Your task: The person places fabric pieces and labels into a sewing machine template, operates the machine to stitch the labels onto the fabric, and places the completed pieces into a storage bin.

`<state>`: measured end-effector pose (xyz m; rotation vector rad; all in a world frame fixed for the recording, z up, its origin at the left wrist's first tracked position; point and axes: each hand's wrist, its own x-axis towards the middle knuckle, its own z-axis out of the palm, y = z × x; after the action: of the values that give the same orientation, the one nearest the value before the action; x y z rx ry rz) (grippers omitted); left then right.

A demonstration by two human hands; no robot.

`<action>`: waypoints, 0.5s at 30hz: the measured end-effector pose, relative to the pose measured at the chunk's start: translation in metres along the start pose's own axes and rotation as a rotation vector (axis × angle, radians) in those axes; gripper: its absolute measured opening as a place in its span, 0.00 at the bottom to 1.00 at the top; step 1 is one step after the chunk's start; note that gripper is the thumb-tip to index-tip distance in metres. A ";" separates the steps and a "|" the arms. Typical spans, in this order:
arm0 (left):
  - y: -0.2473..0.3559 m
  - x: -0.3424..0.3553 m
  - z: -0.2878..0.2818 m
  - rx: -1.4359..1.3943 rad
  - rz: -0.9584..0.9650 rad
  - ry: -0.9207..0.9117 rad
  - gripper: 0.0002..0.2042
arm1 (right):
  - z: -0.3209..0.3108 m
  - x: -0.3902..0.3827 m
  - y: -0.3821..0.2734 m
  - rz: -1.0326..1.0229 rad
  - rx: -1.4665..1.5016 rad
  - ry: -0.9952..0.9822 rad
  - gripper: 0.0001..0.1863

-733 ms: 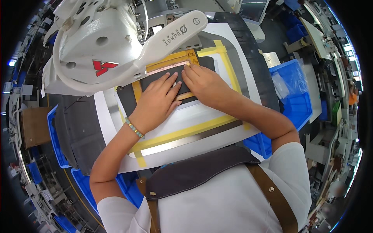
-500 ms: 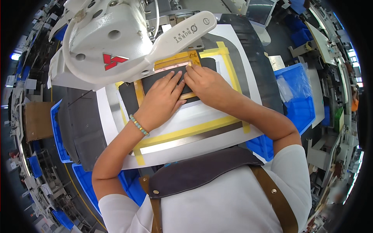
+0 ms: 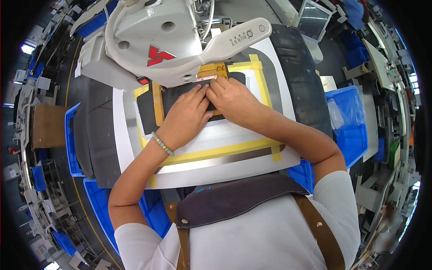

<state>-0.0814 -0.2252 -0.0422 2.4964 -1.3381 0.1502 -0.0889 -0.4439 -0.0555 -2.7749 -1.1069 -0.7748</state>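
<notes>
My left hand (image 3: 183, 118) lies open on black material (image 3: 173, 95) inside a yellow-orange template frame (image 3: 158, 105), a beaded bracelet on its wrist. My right hand (image 3: 228, 100) is closed, fingertips bunched on the material beside a pale pink strip (image 3: 203, 78) at the template's upper bar; what they grip, if anything, is hidden. The template rests on a white board (image 3: 203, 135) edged with yellow tape (image 3: 263, 92). A white machine head (image 3: 144, 42) with a long pale handle (image 3: 236, 38) overhangs the template just beyond my fingers.
Blue bins stand at the right (image 3: 348, 144) and lower left (image 3: 96, 202) of the worktable (image 3: 96, 135). A cardboard box (image 3: 48, 126) is farther left. A monitor (image 3: 312, 18) is at the back right. Shelving and other workstations line both sides of the aisles.
The view has shifted, so the machine appears farther right and slightly lower. My right fingers look more bent; my left hand stays on the black material.
</notes>
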 end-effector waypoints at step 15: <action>-0.003 -0.003 0.008 0.078 -0.080 -0.012 0.25 | 0.014 -0.001 0.008 -0.030 0.198 0.064 0.11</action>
<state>-0.0808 -0.2238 -0.0516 2.6155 -1.2576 0.1731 -0.0781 -0.4478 -0.0673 -2.5589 -1.1479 -0.7098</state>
